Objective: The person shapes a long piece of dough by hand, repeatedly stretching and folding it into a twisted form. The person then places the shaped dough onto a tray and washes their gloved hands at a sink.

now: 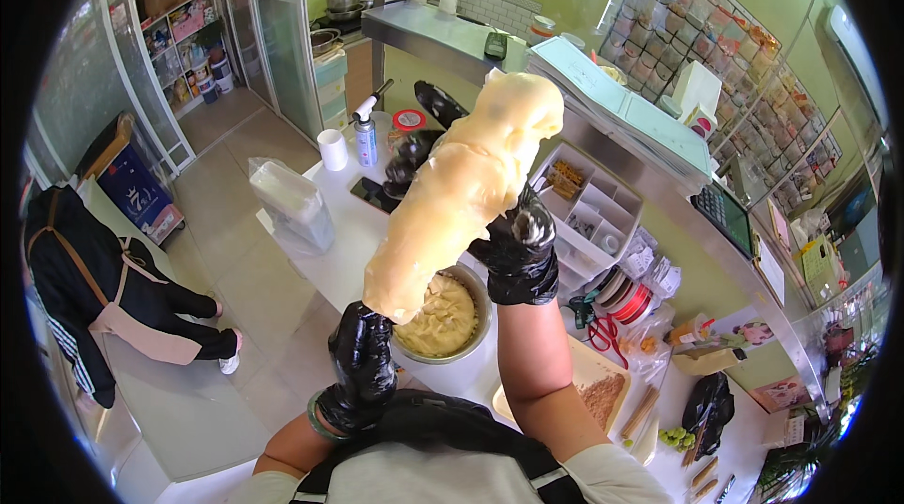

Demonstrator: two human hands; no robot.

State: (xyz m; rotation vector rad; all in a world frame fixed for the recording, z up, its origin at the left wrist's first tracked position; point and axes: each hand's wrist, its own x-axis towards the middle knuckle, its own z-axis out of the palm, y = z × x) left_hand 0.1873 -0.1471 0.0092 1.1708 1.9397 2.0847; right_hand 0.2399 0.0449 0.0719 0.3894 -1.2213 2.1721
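Observation:
A long, lumpy mass of pale yellow dough or cream (452, 193) is held up in front of me, tilted toward the upper right. My left hand (360, 363), in a black glove, is closed at its lower end; whatever the fingers grip there is hidden. On the right side, my right hand (522, 250), also black-gloved and smeared with pale residue, supports the mass. Partly beneath it, a metal bowl (486, 313) contains a similar yellow mixture (441, 317). Black glove-like shapes (417, 151) show behind the mass; I cannot tell whose they are.
A blowtorch (366, 140), a white cup (332, 150) and a phone (374, 193) stand or lie on the white table (304, 267). A compartment box (600, 222) and red scissors (607, 338) are to the right. At left, a person (120, 292) in an apron bends over.

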